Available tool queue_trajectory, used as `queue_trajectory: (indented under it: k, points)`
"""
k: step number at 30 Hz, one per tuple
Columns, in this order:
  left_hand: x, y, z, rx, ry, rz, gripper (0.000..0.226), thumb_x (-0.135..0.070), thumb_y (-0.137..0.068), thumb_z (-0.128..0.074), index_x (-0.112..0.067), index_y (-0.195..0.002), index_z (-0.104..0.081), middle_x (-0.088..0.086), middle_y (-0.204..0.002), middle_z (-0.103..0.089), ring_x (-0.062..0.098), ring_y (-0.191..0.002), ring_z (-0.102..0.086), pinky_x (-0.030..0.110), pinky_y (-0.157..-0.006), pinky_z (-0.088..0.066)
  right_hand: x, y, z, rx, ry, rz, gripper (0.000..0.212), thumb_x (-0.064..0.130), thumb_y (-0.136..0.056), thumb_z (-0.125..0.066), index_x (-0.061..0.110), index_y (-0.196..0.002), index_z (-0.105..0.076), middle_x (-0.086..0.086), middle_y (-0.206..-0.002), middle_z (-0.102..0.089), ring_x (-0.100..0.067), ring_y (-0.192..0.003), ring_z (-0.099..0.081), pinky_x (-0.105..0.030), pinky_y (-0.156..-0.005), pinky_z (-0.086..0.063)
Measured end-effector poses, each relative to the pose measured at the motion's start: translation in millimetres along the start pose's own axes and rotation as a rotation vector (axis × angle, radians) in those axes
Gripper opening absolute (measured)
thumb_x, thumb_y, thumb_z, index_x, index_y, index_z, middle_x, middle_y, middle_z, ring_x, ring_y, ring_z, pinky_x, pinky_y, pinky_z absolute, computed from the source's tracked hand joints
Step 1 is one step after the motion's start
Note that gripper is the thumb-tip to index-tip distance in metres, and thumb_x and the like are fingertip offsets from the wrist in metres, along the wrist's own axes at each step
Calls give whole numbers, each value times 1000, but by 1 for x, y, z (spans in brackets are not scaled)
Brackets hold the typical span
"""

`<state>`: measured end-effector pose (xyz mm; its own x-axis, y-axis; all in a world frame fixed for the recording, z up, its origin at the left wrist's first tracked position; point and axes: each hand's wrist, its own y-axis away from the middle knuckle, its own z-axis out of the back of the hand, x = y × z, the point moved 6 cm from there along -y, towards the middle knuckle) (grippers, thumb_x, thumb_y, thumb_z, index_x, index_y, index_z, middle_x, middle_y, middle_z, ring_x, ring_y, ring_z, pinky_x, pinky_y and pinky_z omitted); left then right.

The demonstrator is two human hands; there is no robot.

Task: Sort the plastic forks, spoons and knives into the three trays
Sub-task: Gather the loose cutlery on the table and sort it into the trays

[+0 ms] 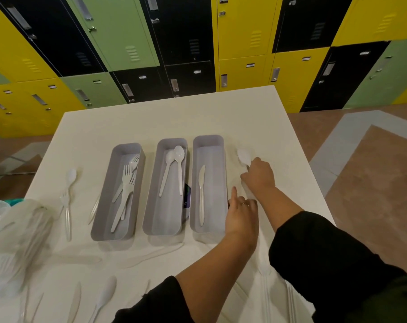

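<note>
The small label plates on the lockers are too blurred to read.

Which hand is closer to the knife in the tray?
The left hand. It rests right beside the right-hand tray, close to the knife inside. The right hand is farther out on the table, holding a spoon.

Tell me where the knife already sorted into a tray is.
The knife lies alone in the rightmost tray, beside the spoon tray, just left of the left hand.
</note>
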<state>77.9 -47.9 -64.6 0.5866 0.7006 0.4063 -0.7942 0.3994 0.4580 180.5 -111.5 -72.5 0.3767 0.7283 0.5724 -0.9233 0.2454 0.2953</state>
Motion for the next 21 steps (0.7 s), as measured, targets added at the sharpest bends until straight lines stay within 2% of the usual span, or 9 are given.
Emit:
queue_trajectory:
  k: [2, 4, 7, 10, 12, 14, 18, 21]
  points:
    - [-3, 0, -1, -2, 77, 10, 64, -28, -91, -53, 2, -139, -22, 17, -128, -50, 33, -127, -43, 49, -117, -1, -2, 1, 6, -26, -89, 7, 31, 8, -87, -55, 13, -61, -39, -1, -64, -44, -25, -76, -53, -14, -45, -29]
    - [-7, 1, -1, 15, 129, 6, 70, -25, -88, -57, 4, -139, -19, 19, -129, -49, 32, -128, -42, 46, -118, -7, -5, 6, 17, -72, -227, 13, 37, 11, -91, -51, 16, -59, -33, 0, -63, -41, -25, -69, -57, -14, -40, -32]
    - [-11, 0, -2, 40, 245, 26, 72, -22, -85, -62, 7, -136, -20, 21, -130, -49, 33, -126, -42, 42, -116, -18, -15, 19, 31, -108, -346, 4, 23, 15, -96, -45, 14, -73, -40, -7, -83, -54, -12, -56, -58, -7, -35, -33]
    - [-13, 1, 0, 48, 374, 45, 67, -15, -85, -62, 7, -133, -22, 23, -128, -50, 33, -120, -47, 38, -106, -32, -33, 38, 36, -72, -410, -21, 6, 9, -95, -42, 10, -93, -47, -9, -94, -58, -10, -59, -57, -10, -41, -37]
    - [-15, 4, 1, 64, 474, 55, 65, -10, -85, -60, 7, -134, -20, 26, -127, -49, 34, -116, -50, 37, -100, -38, -45, 53, 36, -54, -374, -7, 19, 3, -93, -42, 10, -108, -50, -9, -97, -59, -17, -65, -57, -22, -56, -44]
    - [-16, 8, 3, 79, 548, 68, 68, -6, -86, -58, 7, -137, -16, 26, -128, -48, 35, -115, -52, 37, -96, -41, -55, 65, 37, -78, -304, 18, 23, 3, -93, -41, 8, -114, -49, -8, -101, -59, -22, -75, -55, -27, -64, -42]
    - [-15, 12, 0, 94, 683, 120, 75, -5, -89, -54, 4, -144, -3, 22, -130, -48, 32, -116, -54, 37, -92, -45, -70, 76, 42, -131, -131, 77, 19, 3, -92, -44, 6, -104, -59, -15, -104, -57, -20, -77, -49, -23, -58, -30]
    - [-15, 16, -3, 82, 773, 100, 79, -5, -92, -50, 3, -146, 7, 22, -130, -50, 32, -114, -57, 37, -93, -47, -77, 77, 44, -73, -53, 155, 33, -6, -84, -49, 9, -110, -63, -14, -112, -49, -19, -78, -48, -15, -59, -30]
